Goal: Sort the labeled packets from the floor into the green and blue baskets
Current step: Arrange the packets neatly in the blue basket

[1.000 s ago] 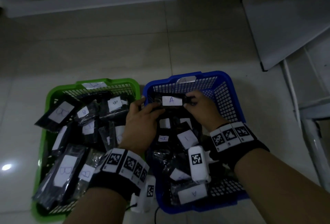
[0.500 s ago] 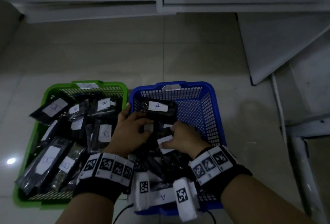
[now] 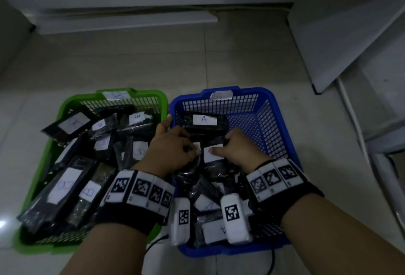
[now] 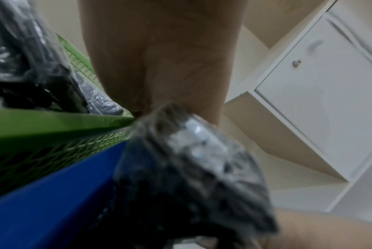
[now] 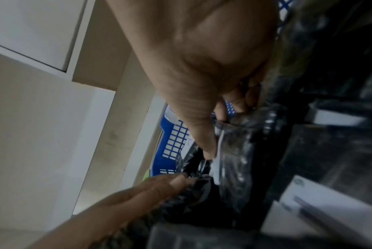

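Two hands work inside the blue basket (image 3: 278, 125), near its left wall. Left hand (image 3: 173, 150): fingers curled, pinching a black packet (image 4: 191, 168) beside the rim shared with the green basket (image 3: 65, 108). Right hand (image 3: 238, 150): thumb and fingers closed on a plastic-wrapped packet (image 5: 234, 151), thumb on its white label. Labeled packets fill both baskets; an "A" packet (image 3: 205, 120) lies by the blue basket's far edge.

- Pale tiled floor (image 3: 153, 60) with thin grout lines.
- White cabinet (image 4: 321, 94) with a small round knob (image 4: 296, 62).
- White board (image 3: 341, 40) leaning at an angle, right side.
- White shelf base (image 3: 127, 19) along the back.
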The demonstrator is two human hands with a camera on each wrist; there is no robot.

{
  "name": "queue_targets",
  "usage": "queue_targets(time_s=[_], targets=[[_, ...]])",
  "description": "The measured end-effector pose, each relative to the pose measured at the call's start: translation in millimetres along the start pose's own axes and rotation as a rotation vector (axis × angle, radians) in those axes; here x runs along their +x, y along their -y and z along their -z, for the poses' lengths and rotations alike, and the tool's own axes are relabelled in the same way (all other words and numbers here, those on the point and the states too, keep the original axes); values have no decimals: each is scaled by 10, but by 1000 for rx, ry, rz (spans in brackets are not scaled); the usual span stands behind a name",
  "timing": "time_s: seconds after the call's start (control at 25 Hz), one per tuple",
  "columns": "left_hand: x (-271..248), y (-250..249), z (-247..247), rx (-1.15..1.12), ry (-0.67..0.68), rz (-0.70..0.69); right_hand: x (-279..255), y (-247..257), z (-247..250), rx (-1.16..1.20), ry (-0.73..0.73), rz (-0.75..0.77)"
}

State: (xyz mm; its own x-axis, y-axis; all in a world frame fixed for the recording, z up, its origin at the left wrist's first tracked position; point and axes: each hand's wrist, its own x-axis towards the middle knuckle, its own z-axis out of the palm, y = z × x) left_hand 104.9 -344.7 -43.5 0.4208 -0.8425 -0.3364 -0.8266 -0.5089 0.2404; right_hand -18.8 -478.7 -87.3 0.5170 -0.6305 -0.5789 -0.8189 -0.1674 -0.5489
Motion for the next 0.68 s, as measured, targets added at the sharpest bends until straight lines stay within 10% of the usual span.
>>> queue_targets(time_s=[0.28,0.48,0.68], targets=[[2,-46,69,-43,-91,-7,-164,-17,423,589,-317,107],[183,-247,66,44,-19,-98,82,58,820,-14,-431,149],[288,-204,28,159,79,-81,329,-48,574,-22,-235,126]])
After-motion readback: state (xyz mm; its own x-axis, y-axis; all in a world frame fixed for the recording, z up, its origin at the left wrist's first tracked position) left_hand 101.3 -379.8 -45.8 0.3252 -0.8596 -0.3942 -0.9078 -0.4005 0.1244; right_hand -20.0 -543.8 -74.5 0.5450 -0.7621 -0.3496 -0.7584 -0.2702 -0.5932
